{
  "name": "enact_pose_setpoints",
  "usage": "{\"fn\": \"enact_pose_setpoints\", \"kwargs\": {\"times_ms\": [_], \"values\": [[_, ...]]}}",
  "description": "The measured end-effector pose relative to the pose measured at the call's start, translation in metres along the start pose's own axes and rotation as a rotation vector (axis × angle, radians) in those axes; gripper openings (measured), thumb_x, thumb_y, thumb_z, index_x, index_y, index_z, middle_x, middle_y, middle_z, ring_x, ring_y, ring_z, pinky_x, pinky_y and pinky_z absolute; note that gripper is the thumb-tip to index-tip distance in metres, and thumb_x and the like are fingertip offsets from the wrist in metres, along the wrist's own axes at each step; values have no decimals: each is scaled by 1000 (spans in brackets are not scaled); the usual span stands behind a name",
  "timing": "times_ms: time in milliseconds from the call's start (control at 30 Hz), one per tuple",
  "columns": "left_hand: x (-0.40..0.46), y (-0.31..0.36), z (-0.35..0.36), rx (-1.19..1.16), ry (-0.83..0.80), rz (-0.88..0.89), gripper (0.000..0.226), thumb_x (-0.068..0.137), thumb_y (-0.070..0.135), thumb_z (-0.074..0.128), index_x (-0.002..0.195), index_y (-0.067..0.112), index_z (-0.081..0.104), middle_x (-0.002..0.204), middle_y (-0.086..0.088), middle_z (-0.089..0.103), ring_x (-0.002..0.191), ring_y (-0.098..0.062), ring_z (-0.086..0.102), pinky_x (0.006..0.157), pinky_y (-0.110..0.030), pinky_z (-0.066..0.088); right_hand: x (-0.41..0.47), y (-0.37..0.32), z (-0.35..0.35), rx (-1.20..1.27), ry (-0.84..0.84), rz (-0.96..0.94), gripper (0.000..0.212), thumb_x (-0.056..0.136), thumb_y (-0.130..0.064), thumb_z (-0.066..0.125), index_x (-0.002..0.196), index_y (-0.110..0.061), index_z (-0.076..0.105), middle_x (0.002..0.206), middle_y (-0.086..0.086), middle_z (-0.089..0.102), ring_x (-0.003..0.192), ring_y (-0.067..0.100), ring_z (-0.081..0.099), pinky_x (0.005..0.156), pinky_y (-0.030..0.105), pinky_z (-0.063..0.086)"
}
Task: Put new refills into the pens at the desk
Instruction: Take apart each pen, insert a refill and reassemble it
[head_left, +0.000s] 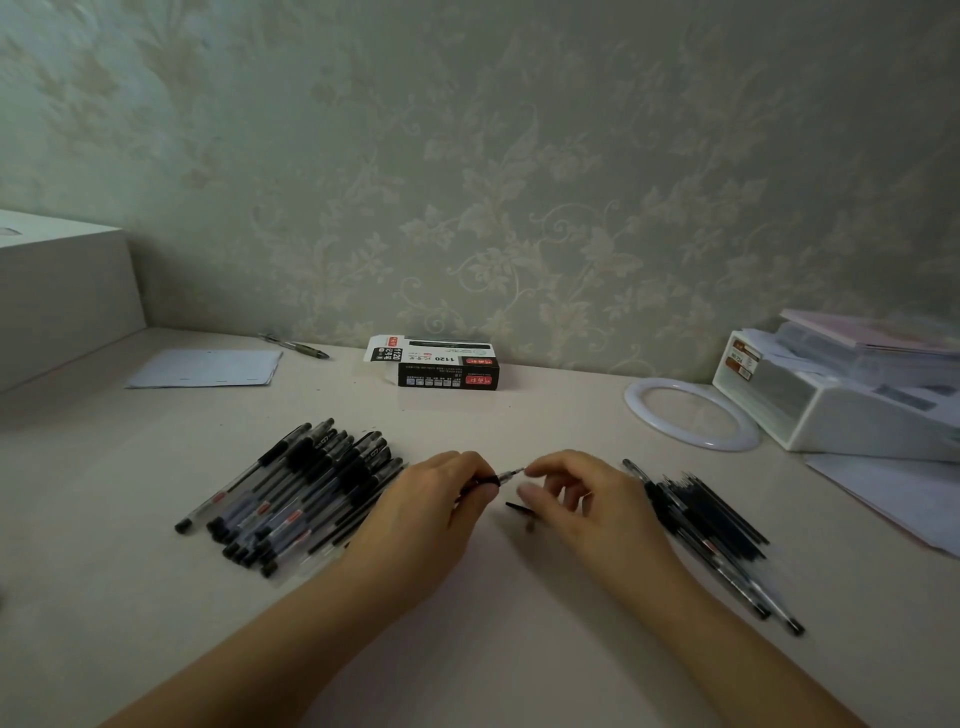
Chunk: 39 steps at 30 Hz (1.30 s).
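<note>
My left hand (441, 493) grips a black pen by its rubber grip at the desk's middle. My right hand (571, 493) pinches that pen's clear tip cone (511, 473) between thumb and forefinger. A short black cap (519, 509) lies on the desk just under my right fingers. A heap of several black gel pens (301, 493) lies to the left of my left hand. A pile of dark refills and a few pens (711, 525) lies to the right of my right hand.
An open black-and-white refill box (441, 366) stands by the wall. Papers (208, 369) and a lone pen (296, 345) lie at back left beside a white box (62, 291). A white ring (691, 413), a white organiser (841, 405) and loose sheets (893, 499) are on the right.
</note>
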<state>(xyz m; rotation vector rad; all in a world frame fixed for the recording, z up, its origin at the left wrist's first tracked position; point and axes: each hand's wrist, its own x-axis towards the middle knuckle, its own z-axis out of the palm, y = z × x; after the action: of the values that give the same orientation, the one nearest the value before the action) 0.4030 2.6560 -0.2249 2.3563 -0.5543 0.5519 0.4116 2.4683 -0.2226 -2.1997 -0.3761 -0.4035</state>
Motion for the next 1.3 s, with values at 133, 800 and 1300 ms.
{"fn": "enact_pose_setpoints", "kwargs": {"times_ms": [133, 800, 1300], "values": [[0, 4, -1, -20, 44, 58, 11, 94, 30, 55, 97, 22, 63, 88, 13, 62, 74, 2, 53, 65, -13, 42, -1, -8, 4, 501, -80, 257, 4, 85, -25, 73, 87, -24, 77, 81, -3, 77, 69, 2, 68, 62, 11, 50], [-1, -5, -6, 94, 46, -17, 7, 92, 35, 57, 90, 29, 60, 81, 18, 56, 67, -1, 52, 58, -11, 37, 19, 24, -49, 391, 475, 356, 13, 96, -25, 58, 85, -19, 63, 65, -13, 68, 55, -2, 56, 60, 22, 43], [-3, -15, -30, 420, -47, -302, 20, 88, 40, 61, 84, 26, 49, 87, 9, 46, 78, -10, 47, 65, -21, 34, 11, 42, -60, -726, 146, 267, 14, 95, -27, 59, 94, -19, 70, 93, 1, 69, 86, 23, 62, 71, 38, 54]]}}
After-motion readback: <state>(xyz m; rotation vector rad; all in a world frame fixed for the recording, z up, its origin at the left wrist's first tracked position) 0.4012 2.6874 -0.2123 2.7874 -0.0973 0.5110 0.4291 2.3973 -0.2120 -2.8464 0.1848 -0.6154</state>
